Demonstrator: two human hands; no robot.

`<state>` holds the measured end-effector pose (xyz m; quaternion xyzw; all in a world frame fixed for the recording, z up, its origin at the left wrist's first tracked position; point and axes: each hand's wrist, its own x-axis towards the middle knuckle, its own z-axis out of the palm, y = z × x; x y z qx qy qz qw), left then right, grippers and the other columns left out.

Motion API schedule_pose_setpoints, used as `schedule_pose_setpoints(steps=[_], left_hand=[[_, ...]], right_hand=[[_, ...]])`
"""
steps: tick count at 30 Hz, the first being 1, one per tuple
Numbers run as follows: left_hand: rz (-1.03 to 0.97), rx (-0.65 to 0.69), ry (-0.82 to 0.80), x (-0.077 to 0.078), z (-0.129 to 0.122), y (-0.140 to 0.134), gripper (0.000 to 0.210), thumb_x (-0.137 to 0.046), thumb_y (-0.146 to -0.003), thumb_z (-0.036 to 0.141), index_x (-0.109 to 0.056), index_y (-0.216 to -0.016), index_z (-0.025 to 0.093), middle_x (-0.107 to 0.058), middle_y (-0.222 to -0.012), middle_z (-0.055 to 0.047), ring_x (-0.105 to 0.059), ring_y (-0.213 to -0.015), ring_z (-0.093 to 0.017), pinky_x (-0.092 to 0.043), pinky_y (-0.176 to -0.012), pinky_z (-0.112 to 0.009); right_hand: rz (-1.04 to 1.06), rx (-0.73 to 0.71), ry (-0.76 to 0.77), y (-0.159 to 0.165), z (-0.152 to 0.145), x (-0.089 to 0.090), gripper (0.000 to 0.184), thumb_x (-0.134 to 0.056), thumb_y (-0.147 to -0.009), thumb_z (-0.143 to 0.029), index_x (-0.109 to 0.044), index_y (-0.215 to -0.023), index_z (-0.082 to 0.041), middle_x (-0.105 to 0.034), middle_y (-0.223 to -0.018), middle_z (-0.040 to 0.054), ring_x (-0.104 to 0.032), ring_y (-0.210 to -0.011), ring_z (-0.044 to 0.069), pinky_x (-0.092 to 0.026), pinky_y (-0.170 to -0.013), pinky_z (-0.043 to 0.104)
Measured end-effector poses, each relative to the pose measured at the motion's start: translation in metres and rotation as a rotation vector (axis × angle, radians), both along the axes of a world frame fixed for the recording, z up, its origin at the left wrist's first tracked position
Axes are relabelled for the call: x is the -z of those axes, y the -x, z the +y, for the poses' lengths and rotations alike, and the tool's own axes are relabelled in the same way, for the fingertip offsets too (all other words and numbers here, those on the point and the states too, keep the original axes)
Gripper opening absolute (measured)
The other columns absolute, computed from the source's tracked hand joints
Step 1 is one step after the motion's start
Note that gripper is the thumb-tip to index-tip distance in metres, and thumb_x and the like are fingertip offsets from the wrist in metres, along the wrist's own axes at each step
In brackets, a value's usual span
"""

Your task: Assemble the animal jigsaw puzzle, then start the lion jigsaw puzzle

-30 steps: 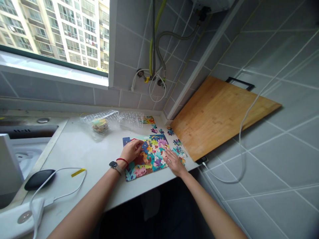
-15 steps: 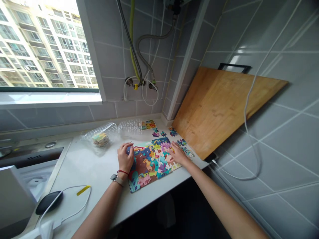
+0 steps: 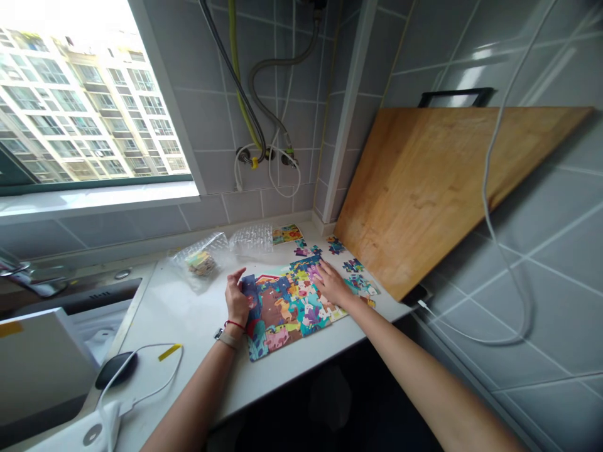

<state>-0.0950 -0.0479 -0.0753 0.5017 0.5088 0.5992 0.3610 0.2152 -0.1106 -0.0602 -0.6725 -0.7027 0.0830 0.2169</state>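
A colourful jigsaw puzzle (image 3: 282, 314) with cartoon animals lies on the white counter, many of its pieces joined. My left hand (image 3: 237, 301) rests at the puzzle's left edge, beside its dark blue top-left corner. Its fingers are loosely bent and apart, with nothing seen in them. Across the upper right part of the puzzle, my right hand (image 3: 333, 285) lies palm down with fingers stretched out, covering some pieces. Loose puzzle pieces (image 3: 353, 266) are scattered to the right and behind. A small picture card (image 3: 287, 233) lies at the back.
A clear plastic bag (image 3: 201, 262) with pieces inside and bubble wrap (image 3: 252, 239) lie behind the puzzle. A large wooden board (image 3: 438, 188) leans on the right wall. A white cable (image 3: 155, 344) and a dark rounded object (image 3: 117, 369) are at the left, near the sink (image 3: 113, 296).
My left hand has drawn back slightly from the puzzle's top-left corner, its fingers loosening. My right hand has shifted slightly toward the puzzle's top edge. The camera view has also shifted.
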Motion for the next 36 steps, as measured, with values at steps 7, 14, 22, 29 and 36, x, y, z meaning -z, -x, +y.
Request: schedule_pose_setpoints(steps=[7,14,22,29,36], left_hand=[[-0.078,-0.017,0.036,0.001,0.009,0.010,0.080,-0.009,-0.098,0.076,-0.063,-0.120,0.021,-0.070,-0.131,-0.017,-0.066,-0.125,-0.026,-0.055,-0.097,-0.042],[-0.118,-0.028,0.063,-0.006,0.004,0.011,0.075,-0.015,-0.098,0.075,-0.062,-0.118,0.021,-0.069,-0.133,-0.017,-0.065,-0.127,-0.025,-0.054,-0.097,-0.039],[-0.152,0.002,0.042,-0.016,-0.006,-0.002,0.065,-0.032,-0.095,0.075,-0.066,-0.098,0.019,-0.076,-0.114,-0.013,-0.066,-0.122,-0.026,-0.048,-0.106,-0.043],[-0.238,0.003,0.065,-0.019,-0.002,-0.001,0.068,-0.036,-0.087,0.082,-0.065,-0.089,0.020,-0.077,-0.100,-0.011,-0.069,-0.114,-0.029,-0.049,-0.100,-0.043],[-0.344,0.041,0.107,-0.020,-0.001,0.001,0.062,-0.041,-0.089,0.076,-0.068,-0.085,0.020,-0.077,-0.093,-0.009,-0.070,-0.113,-0.028,-0.048,-0.105,-0.043]], right_hand=[[0.015,0.030,-0.064,0.002,-0.001,0.008,0.055,-0.052,-0.100,-0.034,-0.055,-0.152,-0.017,-0.043,-0.164,0.0129,-0.038,-0.153,0.030,-0.031,-0.127,0.050],[0.083,0.058,-0.193,0.003,-0.006,0.004,0.048,-0.046,-0.103,-0.033,-0.061,-0.144,-0.014,-0.050,-0.159,0.0164,-0.037,-0.153,0.034,-0.033,-0.125,0.054],[0.226,-0.082,-0.418,0.005,-0.031,-0.023,0.039,-0.041,-0.103,-0.025,-0.077,-0.118,-0.019,-0.073,-0.127,0.0124,-0.055,-0.134,0.028,-0.044,-0.118,0.051],[0.297,-0.032,-0.411,-0.052,-0.107,-0.043,0.030,-0.049,-0.103,-0.029,-0.078,-0.104,-0.022,-0.075,-0.104,0.0107,-0.069,-0.105,0.026,-0.057,-0.096,0.042],[0.084,0.082,0.096,-0.141,-0.128,-0.081,0.026,-0.062,-0.093,-0.027,-0.078,-0.112,-0.017,-0.078,-0.103,0.0108,-0.074,-0.085,0.024,-0.058,-0.084,0.034]])
